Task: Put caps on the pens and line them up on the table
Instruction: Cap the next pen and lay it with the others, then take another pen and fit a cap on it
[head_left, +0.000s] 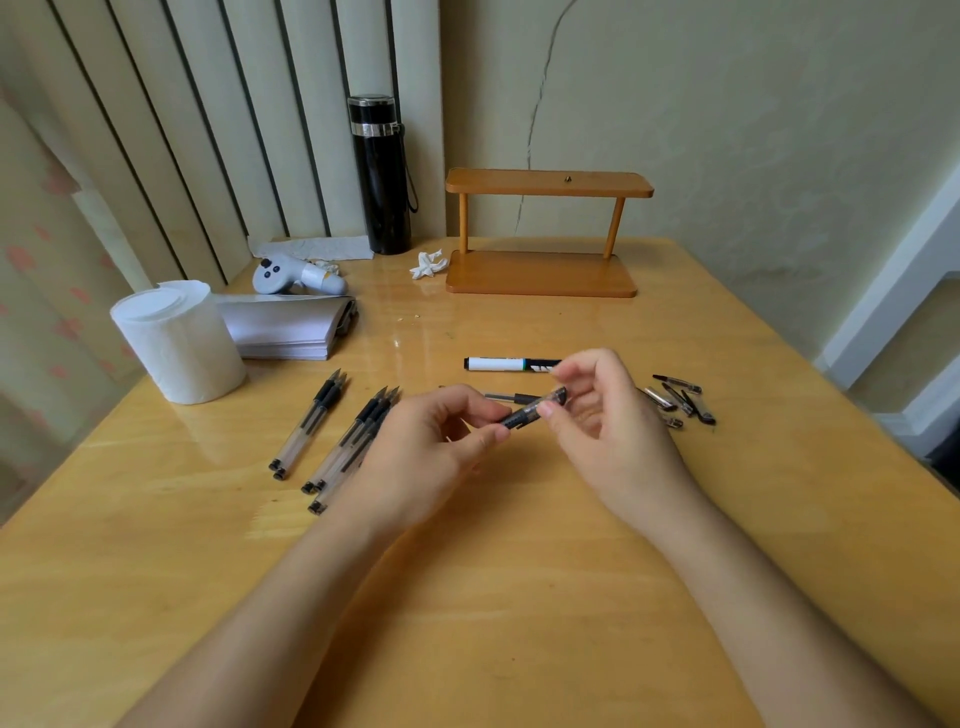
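The left hand (436, 441) pinches the near end of a pen (535, 410) between thumb and forefinger, the other fingers curled in. The right hand (602, 415) closes its fingertips (546, 410) on the pen's far end, where a clear cap with a black tip sits; whether the cap is fully seated cannot be told. The pen is held above the middle of the tabletop (493, 597), tilted up toward the right.

Just left of the left hand lie uncapped pens: a cluster of three or four (353, 447) partly under the wrist, and a pair (309, 423) further left, all pointing toward the far edge. Behind the hands a white marker (506, 364) lies crosswise, with a thin dark pen part (511, 397) nearer the fingers. Loose caps (678, 400) are scattered to the right of the right hand.

Toward the far left corner stand a paper roll (176, 348), a stack of papers (291, 327), a grey controller (296, 275) and a black flask (382, 174). A wooden shelf (545, 234) stands at the far edge, crumpled tissue (428, 264) beside it.
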